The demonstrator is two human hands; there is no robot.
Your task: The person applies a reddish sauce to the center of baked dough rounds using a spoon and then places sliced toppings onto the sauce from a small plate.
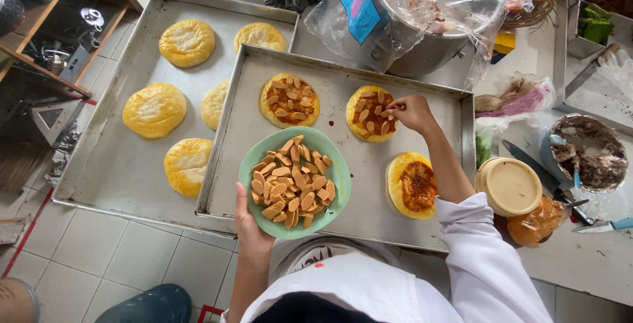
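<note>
While the left hand (248, 221) cups a green plate (295, 182) heaped with orange-pink sausage slices (290, 184) over a metal tray (343, 145), the right hand (413, 112) pinches one slice against a round yellow dough base (371, 113), sauced red and partly covered, at the tray's far side.

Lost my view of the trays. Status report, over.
Left hand holds green plate of sausage slices. Right hand places slice on middle sauced dough round. Nothing in the way.
</note>
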